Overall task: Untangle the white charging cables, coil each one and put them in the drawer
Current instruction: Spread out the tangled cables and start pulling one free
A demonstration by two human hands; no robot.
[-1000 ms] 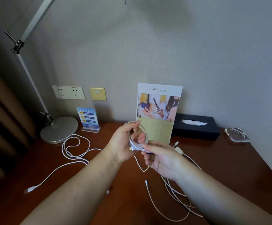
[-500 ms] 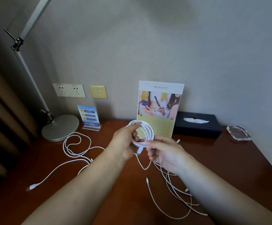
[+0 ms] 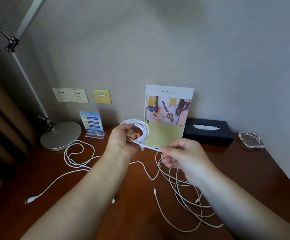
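My left hand [image 3: 121, 138] grips a coil of white charging cable [image 3: 141, 126] held above the desk, several loops wound together. My right hand [image 3: 180, 156] pinches the free tail of that same cable [image 3: 149, 147], stretched taut between the hands, with a plug hanging just below it. A second white cable [image 3: 75, 158] lies looped on the left of the desk, one plug end near the front left. A tangle of cream braided cable [image 3: 187, 200] sprawls on the desk under my right forearm. No drawer is in view.
Brown wooden desk [image 3: 140, 217] against a grey wall. Lamp base [image 3: 61, 135] at back left, a small blue sign stand [image 3: 92, 124], a tall leaflet stand [image 3: 168, 116] behind the hands, a black tissue box [image 3: 208, 132] and a glass ashtray [image 3: 250, 140] at right.
The coil has grown larger in my left hand. My right hand has moved right and away from the coil, pulling the cable's tail out taut.
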